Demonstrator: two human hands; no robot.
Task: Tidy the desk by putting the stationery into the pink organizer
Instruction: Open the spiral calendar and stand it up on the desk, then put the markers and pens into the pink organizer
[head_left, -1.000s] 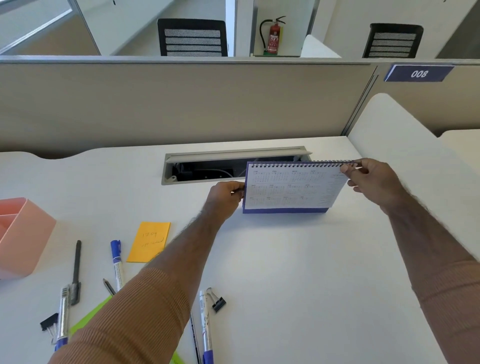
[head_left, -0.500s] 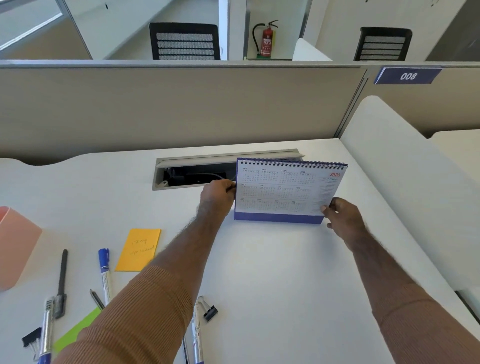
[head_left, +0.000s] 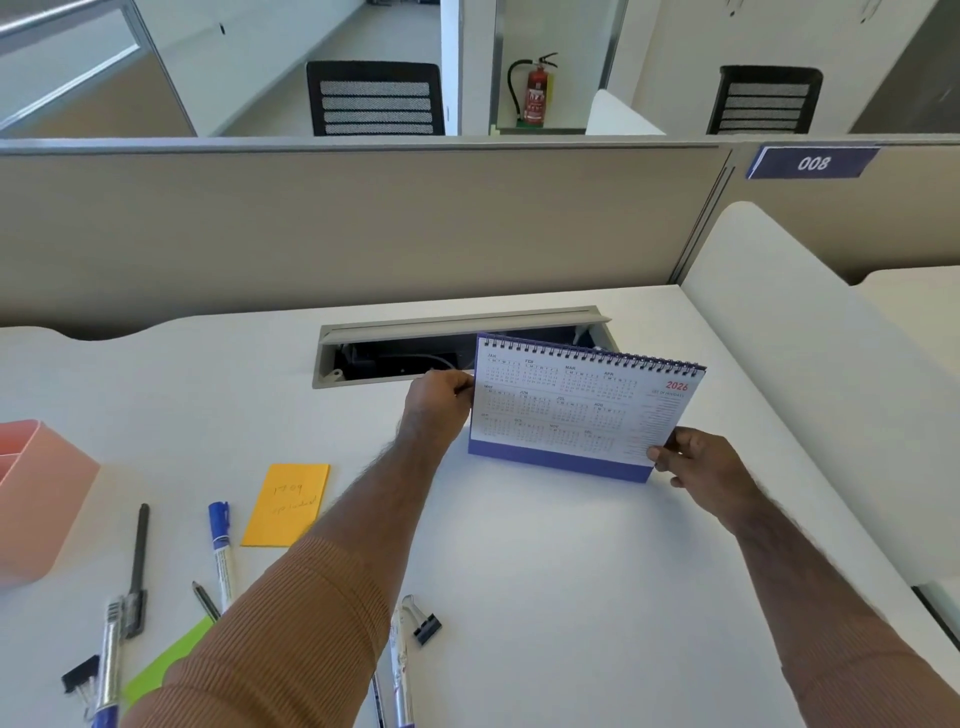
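Observation:
A spiral-bound desk calendar (head_left: 576, 410) with a purple base stands on the white desk, in front of the cable tray. My left hand (head_left: 436, 397) grips its left edge. My right hand (head_left: 696, 460) pinches its lower right corner. The pink organizer (head_left: 36, 499) sits at the far left, partly out of frame. Between it and my left sleeve lie an orange sticky note (head_left: 288, 504), a blue marker (head_left: 221, 551), a black pen (head_left: 137, 566), a green sticky note (head_left: 166, 665) and two binder clips (head_left: 426, 626), (head_left: 80, 678). More pens are half hidden by my left arm.
An open grey cable tray (head_left: 457, 345) is sunk into the desk at the back. A beige partition (head_left: 337, 228) closes the far side. A white divider (head_left: 810, 374) runs along the right. Bare desk surface (head_left: 571, 597) lies between my arms.
My right hand came down from the calendar's top right corner to its lower right corner. The calendar's front page now faces me, and its right side has swung slightly nearer.

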